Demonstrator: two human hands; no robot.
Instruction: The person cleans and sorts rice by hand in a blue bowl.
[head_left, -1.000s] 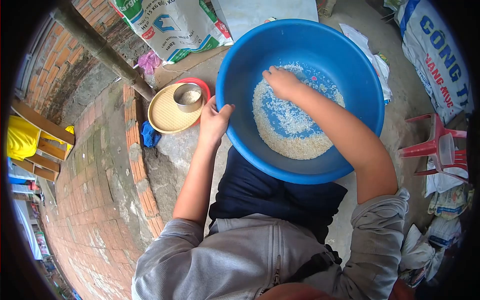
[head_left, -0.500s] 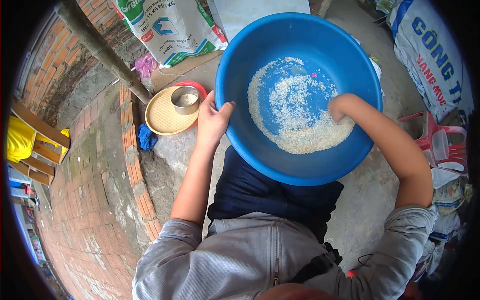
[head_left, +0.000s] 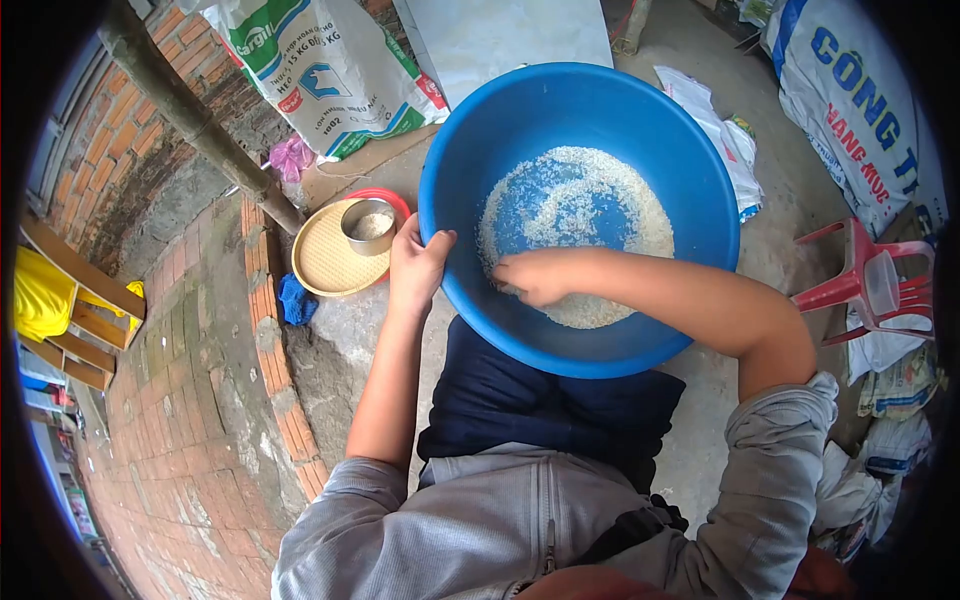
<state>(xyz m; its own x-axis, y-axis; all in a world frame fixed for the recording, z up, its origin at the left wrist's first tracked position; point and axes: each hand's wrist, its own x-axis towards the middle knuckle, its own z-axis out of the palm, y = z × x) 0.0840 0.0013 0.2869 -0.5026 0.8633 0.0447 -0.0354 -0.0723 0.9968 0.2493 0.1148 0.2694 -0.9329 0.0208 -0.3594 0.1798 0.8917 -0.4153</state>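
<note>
The left hand (head_left: 415,262) grips the rim of the blue tub (head_left: 708,190): the thumb lies over the edge, while the fingers wrap the outer wall and are partly hidden. The right hand (head_left: 548,277) is inside the tub, its bent fingers down at the left, near part of the grains (head_left: 650,222). The fingers sit close together; whether they pinch any grains, I cannot tell.

The pale grains lie on the tub's floor about the right fingertips. A thick band curves away to their right and far side, and more shows on the near side of the hand, below the wrist. Straight beyond the fingers the layer thins to a loose scatter, with blue showing through.

Just left of the left fingers is a metal cup (head_left: 368,230) with pale contents, standing on a tan tray (head_left: 322,255). A red tray (head_left: 385,194) shows from under the tan one, its edge close to those fingers. Farther left and nearer the body lies a blue cloth (head_left: 296,300). Beyond the left fingers, well apart, are a pink bag (head_left: 290,158) and a printed sack (head_left: 335,85). Far to the right of the right fingers, outside the tub, stands a red chair (head_left: 855,280), with a white sack (head_left: 845,120) beyond it.
</note>
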